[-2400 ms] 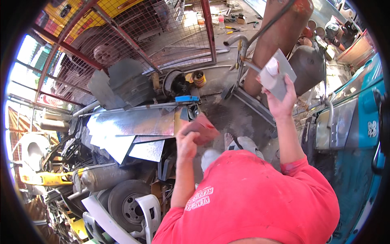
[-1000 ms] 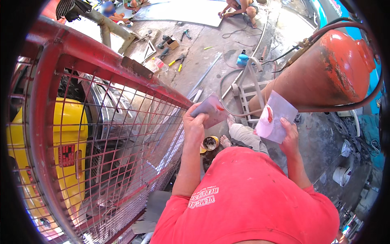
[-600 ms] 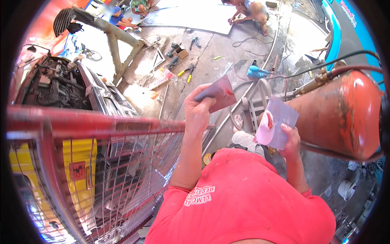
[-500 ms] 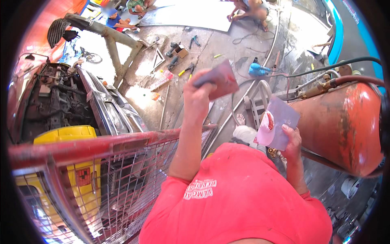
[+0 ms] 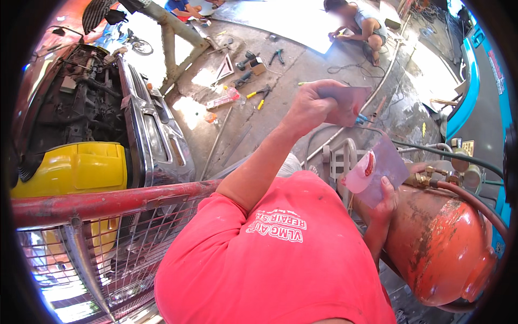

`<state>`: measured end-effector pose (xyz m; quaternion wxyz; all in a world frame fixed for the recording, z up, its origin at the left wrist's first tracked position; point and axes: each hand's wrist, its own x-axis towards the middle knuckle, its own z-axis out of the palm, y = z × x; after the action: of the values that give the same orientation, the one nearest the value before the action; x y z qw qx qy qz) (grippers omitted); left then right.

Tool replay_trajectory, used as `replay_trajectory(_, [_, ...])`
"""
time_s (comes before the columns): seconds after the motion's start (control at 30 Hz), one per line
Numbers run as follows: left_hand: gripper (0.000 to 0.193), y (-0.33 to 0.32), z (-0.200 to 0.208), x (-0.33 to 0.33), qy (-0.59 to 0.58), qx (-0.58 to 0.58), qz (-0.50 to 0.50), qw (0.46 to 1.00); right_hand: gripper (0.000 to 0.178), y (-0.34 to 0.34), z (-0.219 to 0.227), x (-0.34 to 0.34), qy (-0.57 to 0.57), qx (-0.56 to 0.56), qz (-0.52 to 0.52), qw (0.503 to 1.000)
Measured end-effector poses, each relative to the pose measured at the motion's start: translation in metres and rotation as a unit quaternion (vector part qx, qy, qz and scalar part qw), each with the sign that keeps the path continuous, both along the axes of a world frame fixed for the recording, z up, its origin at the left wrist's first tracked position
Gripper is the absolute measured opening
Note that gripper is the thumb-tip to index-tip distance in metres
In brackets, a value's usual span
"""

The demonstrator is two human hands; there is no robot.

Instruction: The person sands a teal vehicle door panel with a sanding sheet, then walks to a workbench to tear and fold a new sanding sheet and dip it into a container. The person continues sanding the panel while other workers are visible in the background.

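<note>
Gripped in my left hand (image 5: 315, 105) is a thin, flat, greyish spreader (image 5: 353, 100), its blade pointing right. My fingers are curled round its near end. My right hand (image 5: 386, 200), lower and to the right, pinches the edge of a flat, grey-violet mixing plate (image 5: 391, 164) with the thumb on top. On that plate lies a pale pink smear of body filler (image 5: 357, 175) with a red streak of paste (image 5: 370, 163) on it. The spreader is held above and apart from the plate.
An orange gas tank (image 5: 431, 243) with valves and hoses stands close on my right. A red rail with mesh (image 5: 129, 198) runs along my left, beside an open engine bay (image 5: 86, 102). Yellow-handled pliers (image 5: 260, 97) lie on the floor. A person (image 5: 361, 27) crouches by a white sheet (image 5: 270, 19).
My left hand has moved right with the spreader, which now points more sideways. My right hand still holds the plate with the filler. The whole view has shifted.
</note>
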<state>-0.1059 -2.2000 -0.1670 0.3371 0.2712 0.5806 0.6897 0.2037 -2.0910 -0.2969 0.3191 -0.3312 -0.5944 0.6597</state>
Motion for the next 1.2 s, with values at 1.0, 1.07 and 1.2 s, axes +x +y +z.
replay_trajectory(1.0, [0.043, 0.036, -0.045, -0.296, 0.359, -0.009, -0.054, 0.932, 0.064, 0.062, 0.002, -0.243, -0.189, 0.511, -0.087, 0.834])
replay_trajectory(1.07, [0.041, 0.042, -0.037, -0.351, 0.451, 0.032, -0.035, 0.891, 0.066, 0.064, 0.015, -0.322, -0.184, 0.452, -0.046, 0.872])
replay_trajectory(1.2, [0.035, 0.064, -0.024, -0.461, 0.524, 0.106, -0.025, 0.845, 0.044, 0.071, 0.044, -0.500, -0.149, 0.418, 0.014, 0.896])
